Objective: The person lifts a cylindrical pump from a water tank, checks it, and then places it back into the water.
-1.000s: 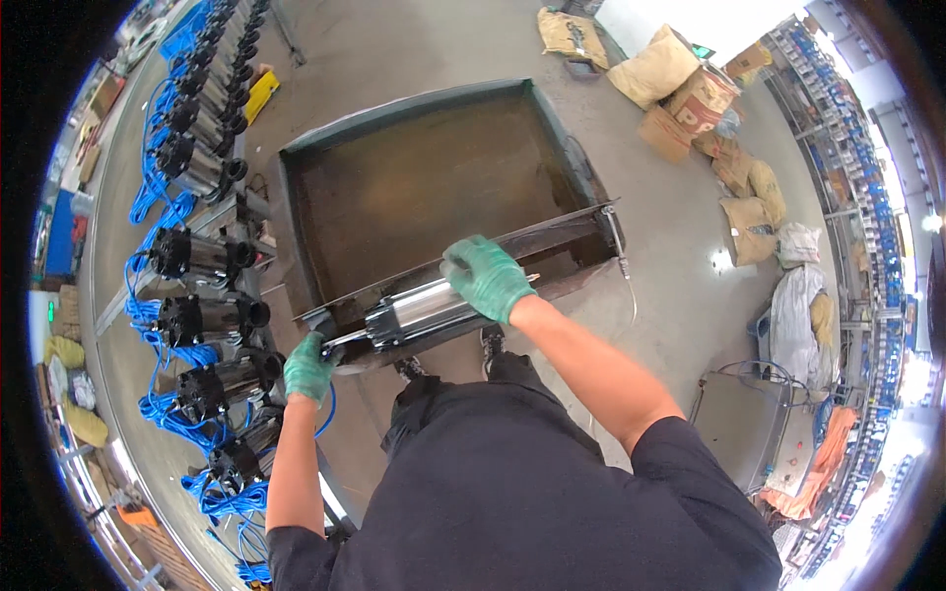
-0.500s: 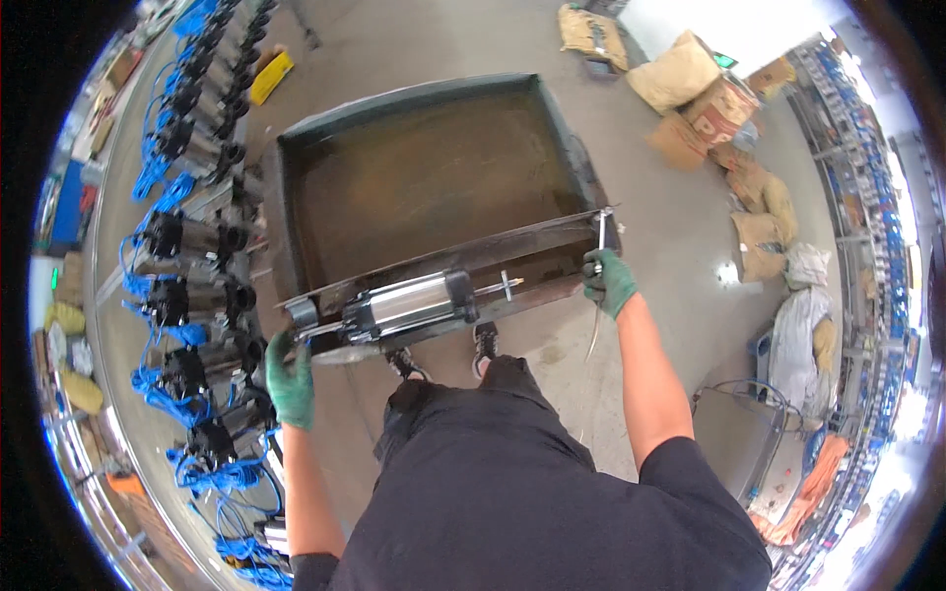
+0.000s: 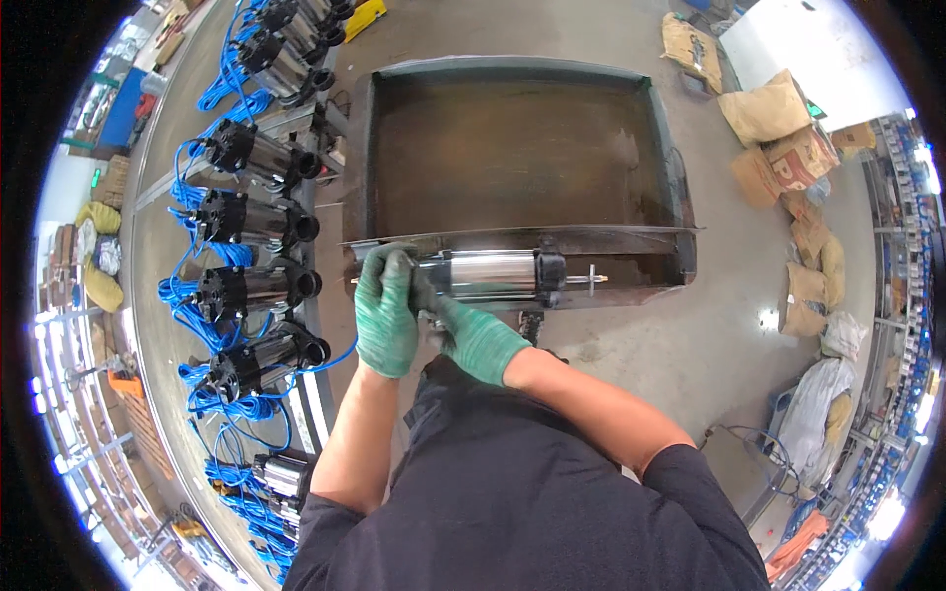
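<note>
A submersible pump (image 3: pixel 493 274) with a shiny steel body and black ends lies sideways along the near side of the metal water tank (image 3: pixel 660 148). A thin shaft with a small crosspiece (image 3: pixel 591 279) sticks out of its right end. My left hand (image 3: pixel 386 315), in a green glove, is at the pump's left end with its fingers closed. Whatever they grip is hidden. Just beside it, my right hand (image 3: pixel 483 338), gloved too, reaches across to the same end. Its darkened fingertips are blurred and overlap the black end part.
Several similar black and steel pumps (image 3: pixel 258 219) with coiled blue cables line the bench (image 3: pixel 158 246) on the left. Brown sacks and cartons (image 3: pixel 769 110) lie on the floor at the right, before shelving (image 3: pixel 892 295). A yellow object (image 3: pixel 365 18) is at the far left.
My right hand has left the slim metal tool at the tank's right end and come left, beside my left hand. The view has shifted, with the tank now squarer and further right.
</note>
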